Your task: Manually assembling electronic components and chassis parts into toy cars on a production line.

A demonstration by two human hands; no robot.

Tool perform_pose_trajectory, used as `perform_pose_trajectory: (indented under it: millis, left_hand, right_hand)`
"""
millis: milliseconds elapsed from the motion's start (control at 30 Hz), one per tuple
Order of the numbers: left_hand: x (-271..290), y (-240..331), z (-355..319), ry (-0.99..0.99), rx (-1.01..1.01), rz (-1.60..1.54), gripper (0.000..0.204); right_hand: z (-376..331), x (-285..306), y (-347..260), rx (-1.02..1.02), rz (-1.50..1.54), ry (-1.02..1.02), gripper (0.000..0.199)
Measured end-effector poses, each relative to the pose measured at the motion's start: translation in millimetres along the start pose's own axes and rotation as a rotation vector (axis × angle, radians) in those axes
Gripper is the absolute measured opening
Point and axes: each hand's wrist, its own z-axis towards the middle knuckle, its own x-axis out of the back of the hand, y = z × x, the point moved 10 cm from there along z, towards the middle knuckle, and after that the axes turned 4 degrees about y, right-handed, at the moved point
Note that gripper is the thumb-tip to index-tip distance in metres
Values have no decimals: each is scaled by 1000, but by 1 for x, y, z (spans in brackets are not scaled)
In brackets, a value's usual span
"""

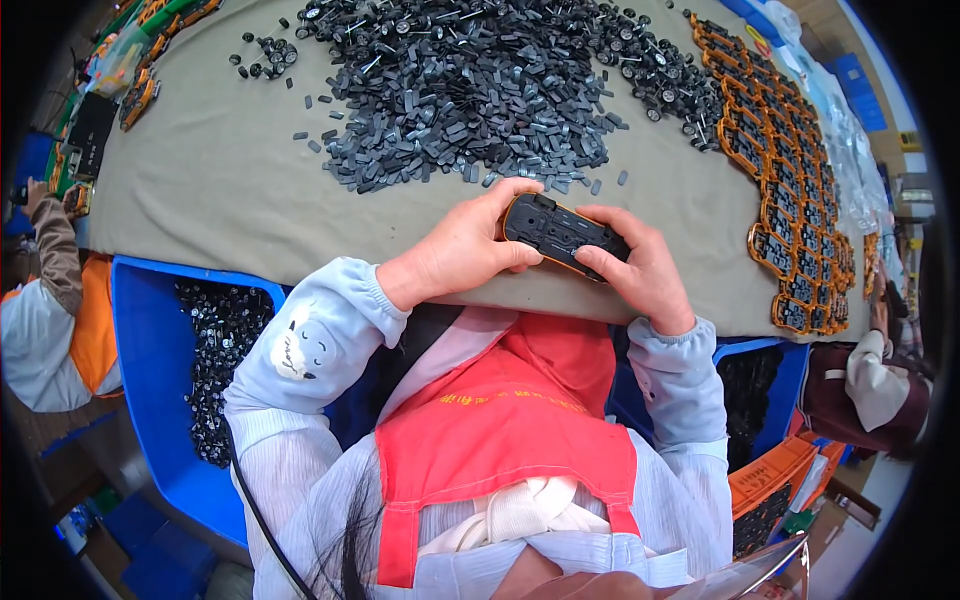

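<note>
Between both hands I hold a toy car body [562, 232], its black underside facing up and an orange rim showing along its edge. My left hand [470, 238] grips its left end, thumb below and fingers along the far side. On the right end, my right hand [632, 262] is closed with the thumb pressed on the underside. Just beyond the hands lies a heap of small black plastic pieces [470, 100]. Wheel-and-axle sets [665, 85] are piled behind and to the right of it.
Rows of orange-and-black car bodies [790, 190] cover the table's right side. A blue bin [150, 340] with small black wheels stands at my left, another blue bin [785, 400] at my right. Co-workers sit at both sides; one sleeve [55, 250] shows at left.
</note>
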Motion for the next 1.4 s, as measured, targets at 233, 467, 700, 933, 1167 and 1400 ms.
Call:
perform_pose_trajectory:
  millis: [233, 467, 700, 933, 1167, 1400]
  left_hand:
    - [1, -11, 2, 31, 143, -159, 54]
    - [-1, 7, -5, 156, -50, -172, 31]
    - [5, -4, 10, 101, 65, -127, 27]
    - [20, 12, 8, 148, -6, -30, 27]
    - [23, 19, 3, 194, -91, -284, 36]
    - [26, 22, -17, 235, -94, -257, 37]
  right_hand:
    - [-4, -1, -7, 86, -1, -2, 42]
    - [9, -7, 3, -70, 57, -186, 37]
    - [18, -13, 17, -188, 32, -192, 36]
    - [10, -18, 12, -169, 289, -234, 39]
    - [0, -19, 17, -217, 563, 0, 34]
    - [-4, -25, 6, -193, 627, 52, 33]
